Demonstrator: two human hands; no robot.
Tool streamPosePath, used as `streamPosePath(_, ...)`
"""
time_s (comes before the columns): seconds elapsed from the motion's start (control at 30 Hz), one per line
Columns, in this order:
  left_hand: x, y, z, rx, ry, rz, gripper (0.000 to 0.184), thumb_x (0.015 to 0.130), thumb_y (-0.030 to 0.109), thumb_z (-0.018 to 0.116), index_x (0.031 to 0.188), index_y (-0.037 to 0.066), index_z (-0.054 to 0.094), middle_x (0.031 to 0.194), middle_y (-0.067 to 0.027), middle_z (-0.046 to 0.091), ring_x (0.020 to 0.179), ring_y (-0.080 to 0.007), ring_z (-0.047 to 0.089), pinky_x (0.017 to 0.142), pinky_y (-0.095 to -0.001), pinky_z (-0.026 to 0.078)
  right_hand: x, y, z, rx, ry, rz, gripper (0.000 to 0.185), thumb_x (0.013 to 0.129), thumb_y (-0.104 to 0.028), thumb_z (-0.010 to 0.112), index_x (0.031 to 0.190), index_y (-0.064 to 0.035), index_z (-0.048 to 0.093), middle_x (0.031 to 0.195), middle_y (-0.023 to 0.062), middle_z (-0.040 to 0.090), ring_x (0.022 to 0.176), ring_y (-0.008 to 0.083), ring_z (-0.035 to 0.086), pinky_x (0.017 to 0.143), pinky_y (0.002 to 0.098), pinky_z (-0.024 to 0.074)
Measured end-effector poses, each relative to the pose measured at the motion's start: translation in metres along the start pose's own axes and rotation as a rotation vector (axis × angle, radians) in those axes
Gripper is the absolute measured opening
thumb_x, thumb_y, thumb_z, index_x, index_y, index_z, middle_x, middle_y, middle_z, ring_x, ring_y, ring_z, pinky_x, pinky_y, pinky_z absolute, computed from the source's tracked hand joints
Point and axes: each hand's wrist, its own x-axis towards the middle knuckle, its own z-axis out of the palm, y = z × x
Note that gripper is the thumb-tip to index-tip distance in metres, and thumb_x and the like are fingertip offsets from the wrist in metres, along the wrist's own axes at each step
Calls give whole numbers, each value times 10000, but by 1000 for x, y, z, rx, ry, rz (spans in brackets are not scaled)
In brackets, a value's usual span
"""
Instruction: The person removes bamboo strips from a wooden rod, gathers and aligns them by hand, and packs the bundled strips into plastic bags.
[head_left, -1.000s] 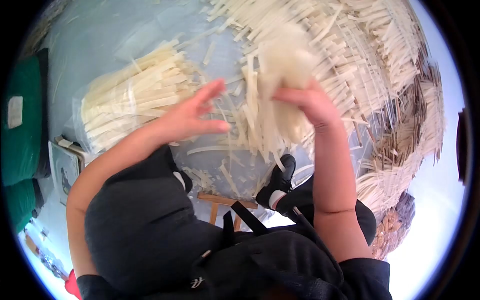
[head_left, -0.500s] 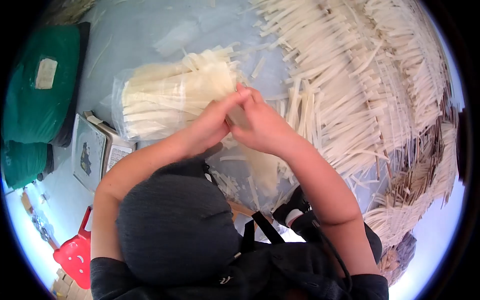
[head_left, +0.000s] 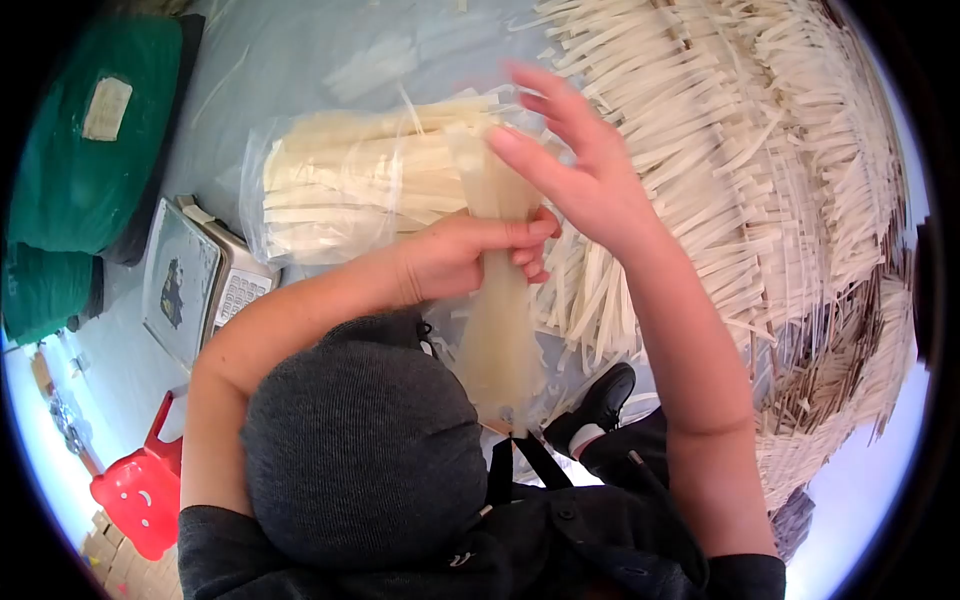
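One bundle [head_left: 497, 350] is clamped at mid-length in the left hand [head_left: 473, 255], best squeezed evenly, with the right hand [head_left: 592, 180], fingers spread, placed just beyond.

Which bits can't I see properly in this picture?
All in the head view:
Held pale bunch: its middle is hidden by the left hand.
Right hand: blur hides the exact edges of its fingers.
Keypad: markings too small to read.
Paper label: any writing is too small and blurry.
Upper green bag: cut off by the dark round edge.
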Motion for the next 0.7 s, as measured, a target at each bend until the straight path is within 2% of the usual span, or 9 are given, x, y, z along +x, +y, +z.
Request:
streamPosePath(0.1, 0, 14, -2, -40, -50, 126, 168, 947, 236, 598, 941, 77, 545, 806, 14, 524, 832, -128, 542, 887, -352, 467, -49, 3, 20, 273, 137, 76, 739, 833, -277, 722, 1432, -45, 356, 1232, 211, 567, 1208, 226, 522, 948, 355, 453)
streamPosePath(0.2, -1, 19, -3, -68, 10, 243, 196, 977, 273, 552, 966, 78, 541, 844, 16, 524, 906, -145, 541, 943, -360, 448, -84, -11, 51, 434, 36, 178, 950, 736, -331, 782, 1463, -25, 253, 1295, 289, 518, 1215, 404, 513, 1009, 421, 429)
streamPosePath(0.27, -3, 20, -4, -94, 50, 289, 200, 980, 275, 549, 996, 76, 560, 888, 10, 547, 929, -148, 547, 951, -365, 447, -88, -17, 53, 367, -34, 559, 903, 760, -308, 748, 1458, -30, 246, 1175, 279, 595, 1100, 407, 590, 947, 422, 467)
streamPosePath(0.33, -8, 23, -5, 133, 279, 281, 258, 983, 289, 549, 1104, 64, 576, 1010, -22, 583, 990, -152, 559, 962, -357, 449, -77, -5, 43, 308, -110, 521, 854, 759, -290, 733, 1431, -26, 278, 1100, 271, 620, 1029, 405, 618, 902, 430, 485)
streamPosePath(0.43, -15, 21, -21, 165, 442, 255, 342, 977, 302, 561, 1204, 46, 564, 1087, -58, 594, 1041, -156, 567, 958, -340, 457, -64, 3, 38, 131, -247, 418, 739, 752, -267, 707, 1356, -25, 357, 986, 259, 647, 925, 402, 650, 823, 446, 508)
streamPosePath(0.5, -14, 18, -26, 118, 436, 251, 346, 979, 314, 556, 1199, 47, 574, 1092, -57, 594, 1045, -151, 564, 963, -333, 455, -59, 3, 41, 16, -309, 353, 674, 747, -263, 696, 1308, -27, 405, 949, 256, 649, 892, 401, 653, 788, 454, 514)
streamPosePath(0.57, -14, 21, -25, 70, 431, 249, 352, 982, 326, 551, 1194, 47, 584, 1098, -56, 594, 1049, -147, 561, 968, -326, 453, -52, 3, 50, -221, -272, 483, 622, 714, -281, 708, 1231, -38, 462, 898, 249, 647, 862, 404, 643, 753, 446, 511)
streamPosePath(0.67, -19, 34, -20, 214, 478, 197, 405, 964, 383, 567, 1179, 41, 601, 1102, -57, 610, 1048, -141, 570, 940, -336, 474, -36, 18, 33, -373, -268, 481, 550, 712, -228, 710, 1183, -30, 508, 933, 203, 654, 835, 319, 645, 766, 398, 509)
streamPosePath(0.7, -25, 40, -25, 515, 427, 54, 427, 947, 406, 583, 1155, 34, 609, 1098, -66, 626, 1029, -143, 587, 910, -330, 488, -32, 24, 23, -372, -271, 481, 550, 712, -228, 710, 1183, -30, 508, 933, 203, 654, 835, 319, 645, 766, 398, 509)
